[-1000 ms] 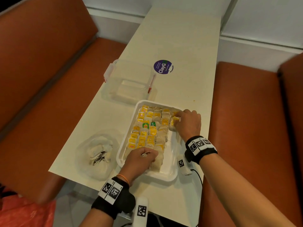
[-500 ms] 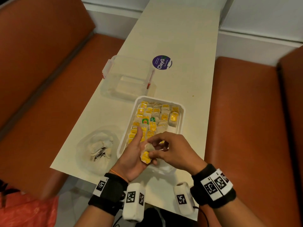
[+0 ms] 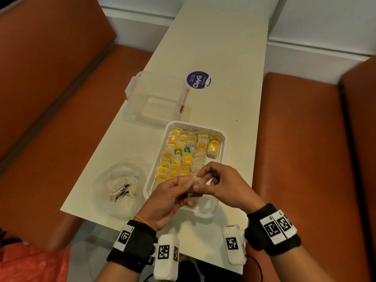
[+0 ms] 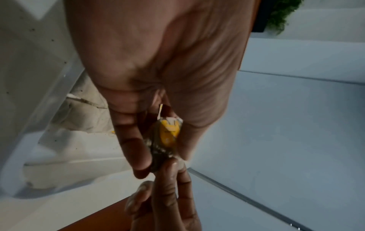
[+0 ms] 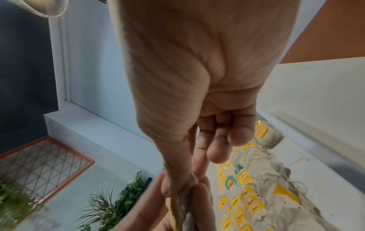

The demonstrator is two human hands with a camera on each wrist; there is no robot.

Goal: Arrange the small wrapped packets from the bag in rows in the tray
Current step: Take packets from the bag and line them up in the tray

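Head view shows both hands above the near end of the white tray [image 3: 222, 139] on the desk [image 3: 219, 58]. Left hand [image 3: 162, 198] and right hand [image 3: 221, 184] both pinch one small packet [image 3: 190, 183] with a yellow tag. More packets [image 3: 183, 155] lie in rows in the tray. Beside it sits the bag [image 3: 120, 186].

The right strip of the tray [image 3: 222, 147] is bare below its few packets [image 3: 213, 147], so a hand can pass there. Both hands, the left hand [image 3: 166, 197] and the right hand [image 3: 220, 185], cover the near end. A clear box [image 3: 156, 98] stands beyond the tray, and the bag [image 3: 120, 185] lies at its left.
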